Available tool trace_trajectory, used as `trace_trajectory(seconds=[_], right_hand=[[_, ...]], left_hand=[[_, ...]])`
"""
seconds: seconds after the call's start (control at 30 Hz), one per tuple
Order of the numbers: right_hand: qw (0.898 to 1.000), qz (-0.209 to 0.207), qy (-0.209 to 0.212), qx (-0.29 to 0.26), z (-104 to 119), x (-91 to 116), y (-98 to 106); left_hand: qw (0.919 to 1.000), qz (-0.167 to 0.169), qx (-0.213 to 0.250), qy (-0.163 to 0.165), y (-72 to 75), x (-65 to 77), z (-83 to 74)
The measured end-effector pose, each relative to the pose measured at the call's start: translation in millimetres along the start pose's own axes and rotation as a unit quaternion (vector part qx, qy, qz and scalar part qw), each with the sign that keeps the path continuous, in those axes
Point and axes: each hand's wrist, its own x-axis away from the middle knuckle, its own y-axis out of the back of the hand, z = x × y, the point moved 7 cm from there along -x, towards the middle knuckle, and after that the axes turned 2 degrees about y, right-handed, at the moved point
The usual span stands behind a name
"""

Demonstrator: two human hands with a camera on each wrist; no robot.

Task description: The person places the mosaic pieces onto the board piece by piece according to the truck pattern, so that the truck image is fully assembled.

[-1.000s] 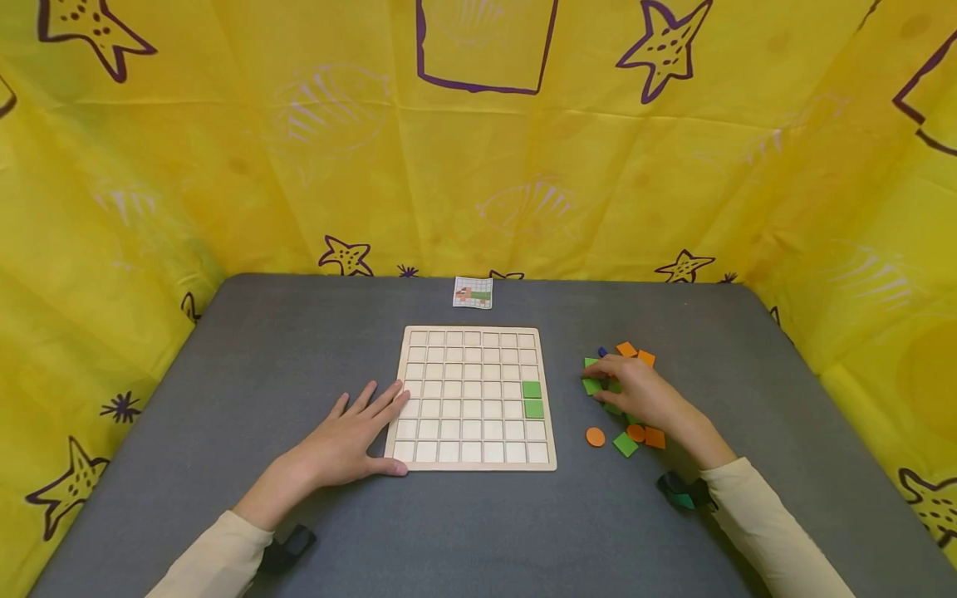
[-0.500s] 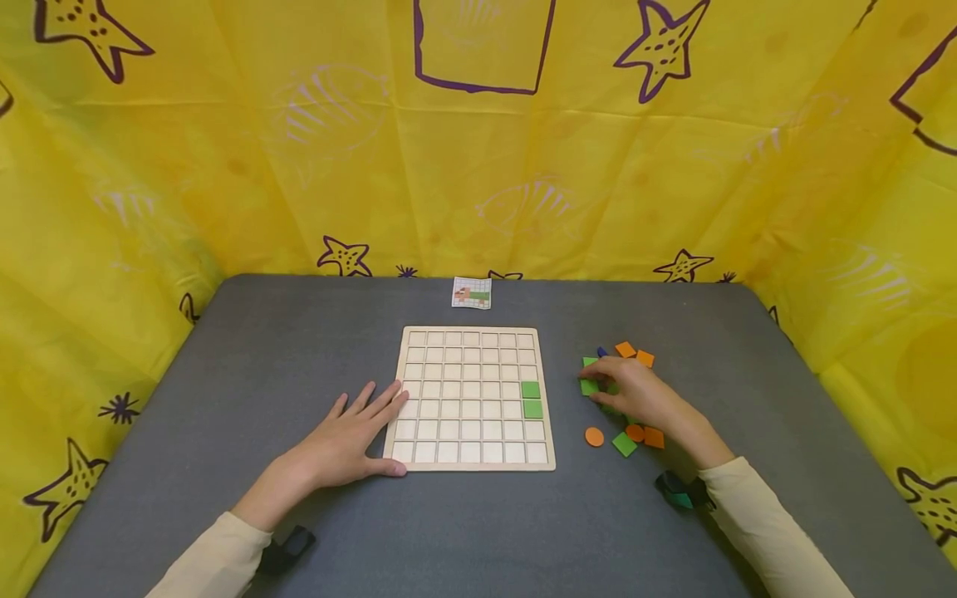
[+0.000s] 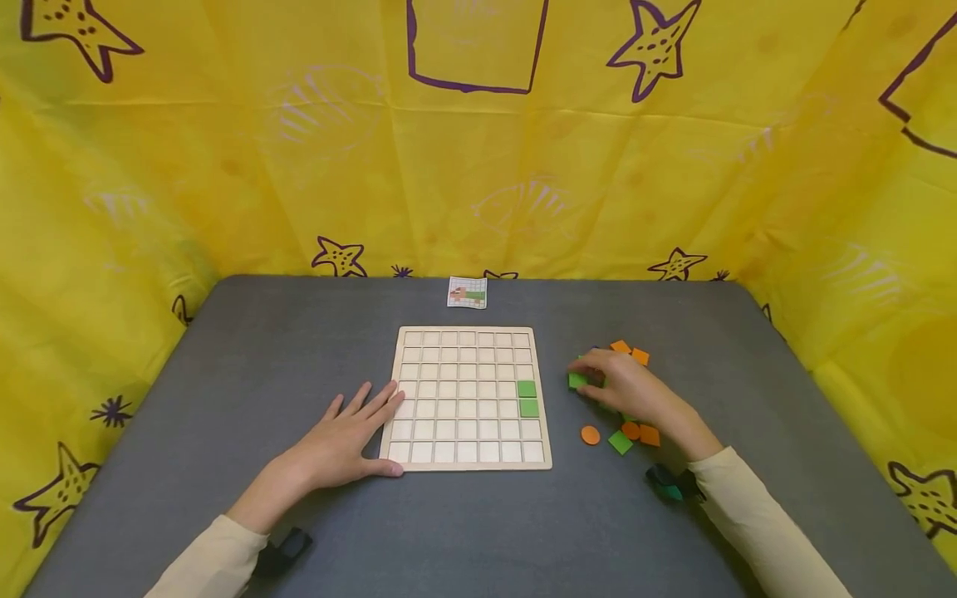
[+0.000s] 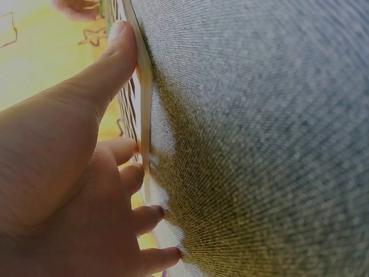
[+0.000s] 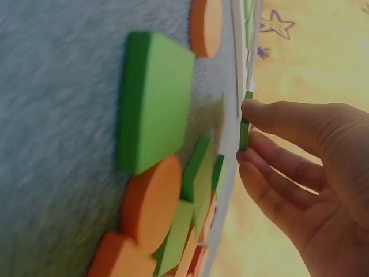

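A square wooden grid board lies on the table, with two green square tiles set in its right-hand column. My left hand rests on the board's left edge, fingers spread and straight; in the left wrist view the thumb lies on the rim. To the right of the board, my right hand pinches a green square tile between thumb and fingertips, over the pile. Beneath that hand lie more green and orange pieces, partly hidden by it.
A small picture card lies behind the board. An orange disc, a loose green tile and an orange square lie nearer the front. Yellow patterned cloth stands behind the dark table.
My right hand has lifted slightly and shifted left with a green tile in its fingertips. The left hand stays on the board's edge. The whole head view has drifted a little.
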Motion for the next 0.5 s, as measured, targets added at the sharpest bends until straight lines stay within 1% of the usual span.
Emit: trace_trajectory(seconds=[0.17, 0.5], right_hand=[[1.000, 0.002, -0.005, -0.007, 3, -5, -1], [1.000, -0.015, 0.019, -0.012, 12, -11, 0]], left_hand=[[1.0000, -0.002, 0.000, -0.001, -1.1, 0.1, 1.4], [1.0000, 0.000, 0.004, 0.005, -2.8, -0.5, 3.2]])
